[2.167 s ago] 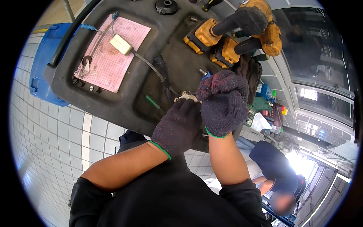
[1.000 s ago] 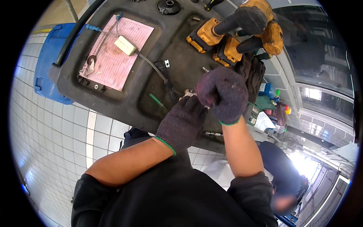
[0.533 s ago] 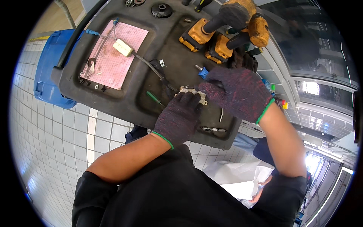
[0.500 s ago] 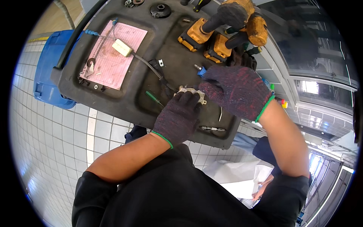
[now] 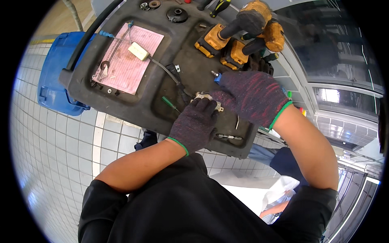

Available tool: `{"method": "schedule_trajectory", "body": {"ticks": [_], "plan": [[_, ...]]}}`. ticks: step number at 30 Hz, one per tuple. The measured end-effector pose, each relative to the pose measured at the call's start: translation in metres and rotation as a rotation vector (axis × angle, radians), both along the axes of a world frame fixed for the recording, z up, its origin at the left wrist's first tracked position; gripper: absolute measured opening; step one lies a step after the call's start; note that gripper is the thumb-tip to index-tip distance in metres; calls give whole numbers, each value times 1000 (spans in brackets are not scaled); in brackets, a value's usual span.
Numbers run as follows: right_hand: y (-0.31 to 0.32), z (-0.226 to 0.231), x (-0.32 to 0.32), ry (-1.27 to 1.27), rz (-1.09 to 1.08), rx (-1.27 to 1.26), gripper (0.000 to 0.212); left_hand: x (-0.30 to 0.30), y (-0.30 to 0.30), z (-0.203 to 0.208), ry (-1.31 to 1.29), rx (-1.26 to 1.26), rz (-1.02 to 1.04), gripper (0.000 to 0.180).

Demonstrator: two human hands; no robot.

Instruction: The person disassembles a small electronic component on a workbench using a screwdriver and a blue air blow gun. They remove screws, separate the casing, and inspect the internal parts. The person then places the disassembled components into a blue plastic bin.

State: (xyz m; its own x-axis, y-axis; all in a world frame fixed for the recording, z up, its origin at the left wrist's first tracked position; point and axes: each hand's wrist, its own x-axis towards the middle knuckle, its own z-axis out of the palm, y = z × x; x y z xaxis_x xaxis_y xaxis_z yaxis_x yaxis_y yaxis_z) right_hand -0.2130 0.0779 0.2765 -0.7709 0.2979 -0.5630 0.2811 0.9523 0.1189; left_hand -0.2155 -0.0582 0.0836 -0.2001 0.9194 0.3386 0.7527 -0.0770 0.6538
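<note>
My left hand (image 5: 193, 123), in a dark knitted glove with green trim, presses its fingers onto a small pale metal part (image 5: 200, 96) on the cart top. My right hand (image 5: 255, 97), gloved alike, is closed at the part's right side; what its fingers hold, if anything, is hidden. A corrugated cable (image 5: 164, 73) runs from the part up to a cream-coloured box (image 5: 138, 51). Beyond my right hand's fingers shows a blue fitting (image 5: 218, 77) with a metal tip. A green-handled screwdriver (image 5: 170, 103) lies left of the part.
Two yellow-and-black cordless power tools (image 5: 212, 40) stand at the back of the black cart (image 5: 113, 107). A pink form sheet (image 5: 133, 73) lies in its left tray. Near the front lies a slim silver tool (image 5: 229, 137). A blue bin (image 5: 56, 77) stands left; someone's arm (image 5: 275, 209) shows lower right.
The view has shifted a little, moving the cart slightly right in the picture. Both hands stay at the metal part, with my right hand's fingers slightly turned. The white sheet at lower right has moved.
</note>
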Motion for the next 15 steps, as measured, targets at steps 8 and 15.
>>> {"method": "schedule_trajectory", "body": {"ticks": [8, 15], "plan": [[23, -34, 27, 461, 446, -154, 22, -62, -21, 18, -467, -42, 194, 46], [20, -31, 25, 443, 366, -163, 20, -112, 28, 31, -391, -201, -144, 48]]}}
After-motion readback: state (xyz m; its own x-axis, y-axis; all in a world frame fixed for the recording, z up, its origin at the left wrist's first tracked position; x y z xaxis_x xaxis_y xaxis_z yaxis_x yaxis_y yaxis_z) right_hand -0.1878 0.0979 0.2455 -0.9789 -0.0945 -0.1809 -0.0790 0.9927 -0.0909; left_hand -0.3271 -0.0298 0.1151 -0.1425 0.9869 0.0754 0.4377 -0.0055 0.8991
